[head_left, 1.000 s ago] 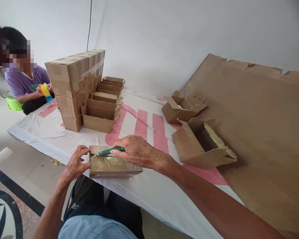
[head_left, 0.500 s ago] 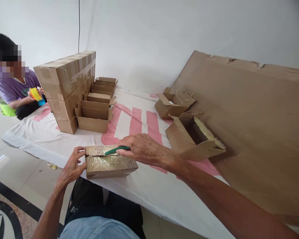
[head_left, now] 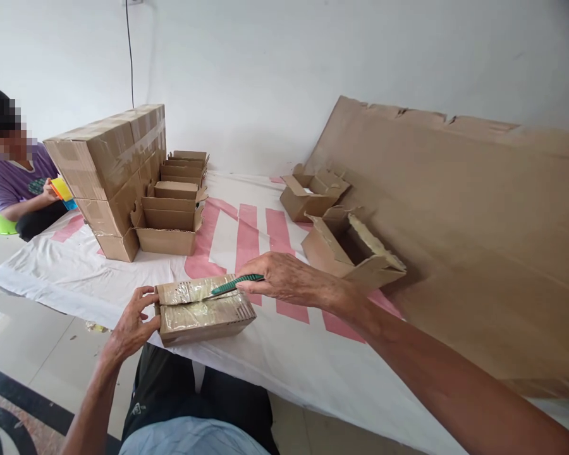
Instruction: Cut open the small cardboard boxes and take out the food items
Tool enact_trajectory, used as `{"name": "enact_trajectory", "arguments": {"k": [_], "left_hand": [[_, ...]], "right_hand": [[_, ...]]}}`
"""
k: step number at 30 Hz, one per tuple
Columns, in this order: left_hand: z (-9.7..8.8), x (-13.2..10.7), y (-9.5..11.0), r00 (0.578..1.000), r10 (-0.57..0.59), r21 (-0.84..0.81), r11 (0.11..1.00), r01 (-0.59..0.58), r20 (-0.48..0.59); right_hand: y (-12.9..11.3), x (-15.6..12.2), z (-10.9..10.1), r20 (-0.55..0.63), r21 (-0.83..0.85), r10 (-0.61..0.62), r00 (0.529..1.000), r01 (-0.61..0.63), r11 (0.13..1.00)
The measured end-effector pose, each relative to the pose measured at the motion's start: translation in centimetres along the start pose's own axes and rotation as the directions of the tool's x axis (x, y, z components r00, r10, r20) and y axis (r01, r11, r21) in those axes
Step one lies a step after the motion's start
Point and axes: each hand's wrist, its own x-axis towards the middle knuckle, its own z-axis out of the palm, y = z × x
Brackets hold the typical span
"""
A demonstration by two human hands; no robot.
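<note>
A small taped cardboard box (head_left: 201,313) lies at the near edge of a white and pink sheet (head_left: 246,234). My left hand (head_left: 131,323) grips its left end, fingers curled on the corner. My right hand (head_left: 284,278) is closed on a green-handled cutter (head_left: 234,284), whose tip rests on the taped seam along the box's top.
Stacked sealed cartons (head_left: 107,170) and a row of open boxes (head_left: 171,218) stand at the back left. Two opened boxes (head_left: 348,249) lie beside a large cardboard sheet (head_left: 478,215) leaning on the wall. Another person (head_left: 14,177) sits far left holding a tape dispenser (head_left: 62,191).
My right hand has drawn the cutter rightward along the box's top seam. The view has swung right, so everything has shifted left. My left hand keeps its hold.
</note>
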Motion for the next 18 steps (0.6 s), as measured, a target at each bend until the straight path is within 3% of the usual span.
{"name": "enact_trajectory", "arguments": {"k": [4, 13, 18], "left_hand": [[0.0, 0.1, 0.1, 1.000, 0.009, 0.005, 1.000, -0.009, -0.021], [-0.2, 0.4, -0.1, 1.000, -0.002, 0.017, 1.000, 0.002, 0.003], [-0.3, 0.7, 0.2, 1.000, 0.003, 0.048, 0.999, -0.004, 0.006]], "right_hand": [[1.3, -1.0, 0.1, 0.023, 0.045, 0.016, 1.000, -0.017, 0.999], [5.1, -4.2, -0.7, -0.105, 0.024, 0.141, 0.985, -0.139, 0.990], [6.7, -6.6, -1.7, -0.091, 0.063, 0.214, 0.973, -0.209, 0.976]]}}
